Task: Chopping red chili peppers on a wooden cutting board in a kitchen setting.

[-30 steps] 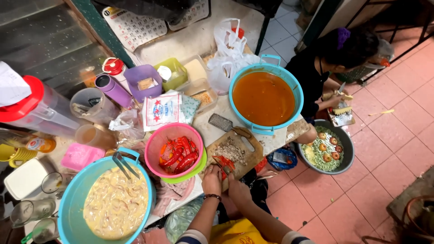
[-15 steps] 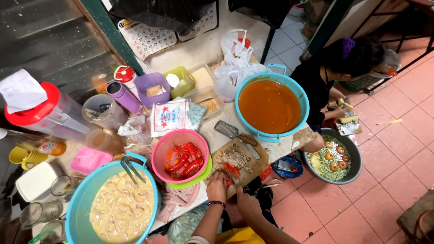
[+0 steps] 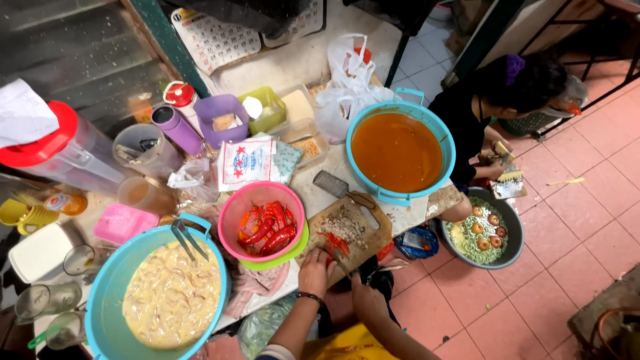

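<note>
At the bottom edge of the table lies a wooden cutting board [image 3: 360,227] with a heap of chopped pale bits and a few red chilies [image 3: 335,243]. My left hand [image 3: 316,267], with a dark bracelet on the wrist, presses down on the chilies at the board's near edge. Just right of it, my right hand [image 3: 364,296] grips a knife [image 3: 343,266] whose dark blade points at the chilies. A pink bowl [image 3: 233,213] of whole red chilies stands directly left of the board.
A blue tub [image 3: 107,300] of creamy mix with tongs sits at left, and a blue tub [image 3: 445,143] of orange sauce behind the board. Jugs, cups and boxes crowd the back. A person crouches on the tiled floor at right, grating over a dark bowl [image 3: 512,230].
The view has shifted slightly across the table. Both my hands stay at the near edge of the cutting board over the chilies.
</note>
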